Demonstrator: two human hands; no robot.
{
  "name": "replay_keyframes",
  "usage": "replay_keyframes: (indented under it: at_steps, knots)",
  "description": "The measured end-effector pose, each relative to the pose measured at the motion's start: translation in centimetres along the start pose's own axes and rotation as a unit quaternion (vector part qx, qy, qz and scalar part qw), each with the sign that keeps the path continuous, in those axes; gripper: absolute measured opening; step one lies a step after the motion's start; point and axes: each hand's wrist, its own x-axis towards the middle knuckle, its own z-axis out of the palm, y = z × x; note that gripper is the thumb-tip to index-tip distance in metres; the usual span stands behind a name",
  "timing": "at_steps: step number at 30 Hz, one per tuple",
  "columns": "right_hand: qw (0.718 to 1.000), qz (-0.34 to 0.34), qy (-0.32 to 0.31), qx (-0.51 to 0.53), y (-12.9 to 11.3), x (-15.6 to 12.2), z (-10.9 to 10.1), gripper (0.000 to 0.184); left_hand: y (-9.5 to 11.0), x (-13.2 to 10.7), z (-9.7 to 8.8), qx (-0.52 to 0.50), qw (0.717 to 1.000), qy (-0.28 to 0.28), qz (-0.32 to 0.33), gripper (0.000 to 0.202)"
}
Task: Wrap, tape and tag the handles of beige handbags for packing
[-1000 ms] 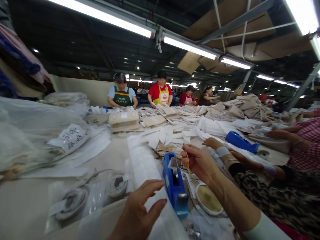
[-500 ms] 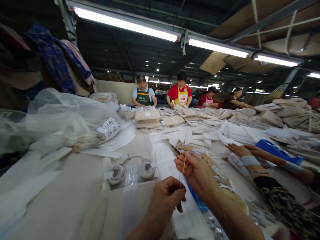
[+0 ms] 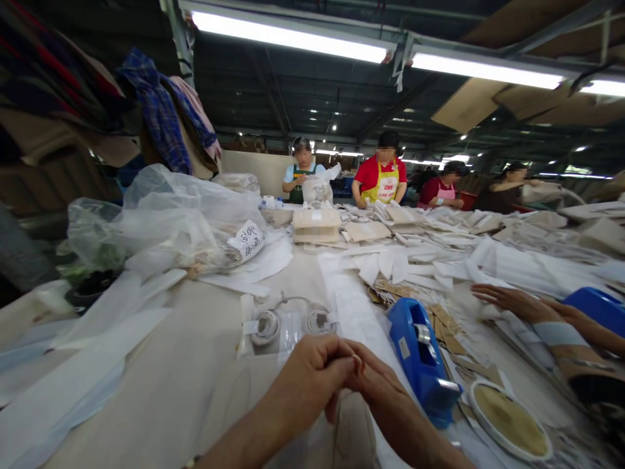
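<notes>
My left hand [image 3: 312, 371] and my right hand [image 3: 378, 384] are drawn together over a beige fabric bundle [image 3: 234, 394]. The fingers of both are closed and meet at the tips. The thin string that ran between them is now hidden by the fingers. Just beyond my hands, a left coiled strap [image 3: 265, 327] and a right coiled strap [image 3: 318, 321] lie on the bundle, with clear tape [image 3: 290, 329] between them. To the right of my right hand stands a blue tape dispenser [image 3: 413, 355].
Brown cardboard tags [image 3: 446, 329] and a round white-rimmed tub [image 3: 510, 417] lie to the right. A co-worker's hand [image 3: 512, 303] reaches in there. A clear plastic bag [image 3: 180, 225] bulges at left. White sheets and folded beige packs [image 3: 316, 221] cover the far side, where several people work.
My hands have come together, and the string stretched between them is out of sight. The view has swung left, bringing the tape dispenser and tub more fully into sight.
</notes>
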Motion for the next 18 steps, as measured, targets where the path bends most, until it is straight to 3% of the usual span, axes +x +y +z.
replay_keyframes:
  at_steps: [3, 8, 14, 18]
  knots:
    - [0.994, 0.040, -0.083, 0.059, 0.7, 0.6, 0.7, 0.046, 0.8, 0.0, -1.1, -0.039, 0.998, 0.039, -0.006, 0.024]
    - [0.992, 0.095, -0.056, 0.056, 2.4, 0.4, 0.2, 0.037, 1.6, 0.1, -2.3, -0.090, 0.992, 0.083, 0.041, 0.025]
    - [0.969, 0.181, -0.109, 0.127, 1.8, -0.3, -0.1, 0.036, 1.6, 0.2, -2.6, -0.105, 0.986, 0.109, 0.076, 0.020]
    - [0.961, 0.177, -0.121, 0.172, 1.6, -0.6, 0.1, 0.052, 1.4, 0.2, -2.6, -0.077, 0.986, 0.120, 0.084, 0.020]
